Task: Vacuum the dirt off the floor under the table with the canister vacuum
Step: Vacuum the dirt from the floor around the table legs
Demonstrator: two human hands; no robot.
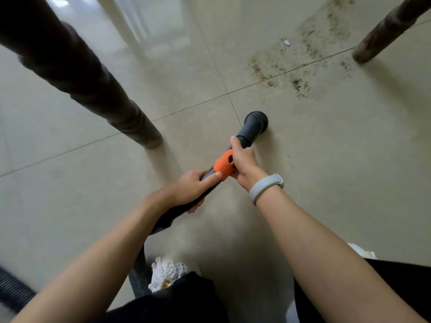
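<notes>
Item: vacuum wand (pixel 210 183), dark, with an orange collar (pixel 224 166) partway along. I take the collar as my landmark.

Left hand (pixel 193 190): just behind the collar, fingers wrapped round the wand, thumb laid along its top.

Right hand (pixel 243 159): just ahead of the collar, fingers curled round the tube; a pale wristband (pixel 265 187) on that wrist.

Nozzle (pixel 256 121): round, ahead of the collar, at or just above the tiled floor (pixel 93 183); I cannot tell whether it touches.

Dirt (pixel 300 66): brown scatter well ahead and to the right of the collar, with a small white scrap (pixel 286 42) in it, near the far table leg (pixel 389 29). A nearer table leg (pixel 93 89) stands to the collar's left.

Hose (pixel 140 271): ribbed, trailing behind the collar toward me.

Step in hand, as I judge it: approach; the nozzle stands short of the dirt. Next move calls for pushing the wand forward and rightward, nozzle kept low, clear of the far leg.
</notes>
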